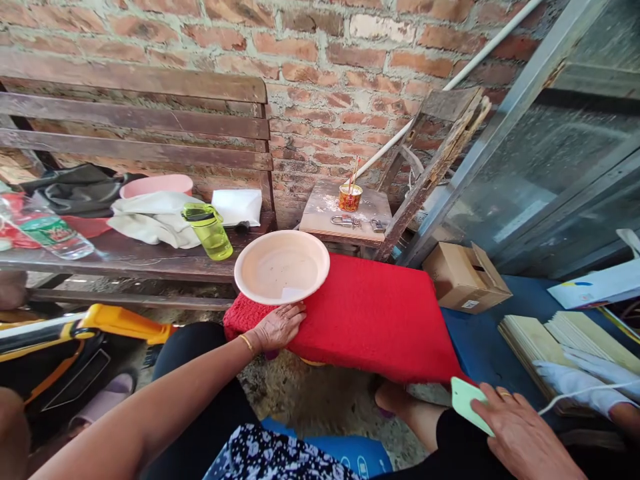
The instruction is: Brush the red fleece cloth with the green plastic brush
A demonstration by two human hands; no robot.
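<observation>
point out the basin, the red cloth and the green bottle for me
Basin (pixel 283 247): head view, on its far inner wall
Red cloth (pixel 373 313): head view, on the middle of its flat top
Green bottle (pixel 213 239): head view, on the side of its body

The left arm (pixel 180 403) of a seated person stretches diagonally from the lower left corner of the frame toward the centre, the wrist (pixel 254 341) nearly in line with it. The left hand (pixel 281 327) lies palm down just below mid-frame, its fingers (pixel 295 313) extended and close together, pointing right. At lower right, the right hand (pixel 523 421) shows its back, fingers (pixel 504 398) bent in a pinching hold toward the upper left.
</observation>
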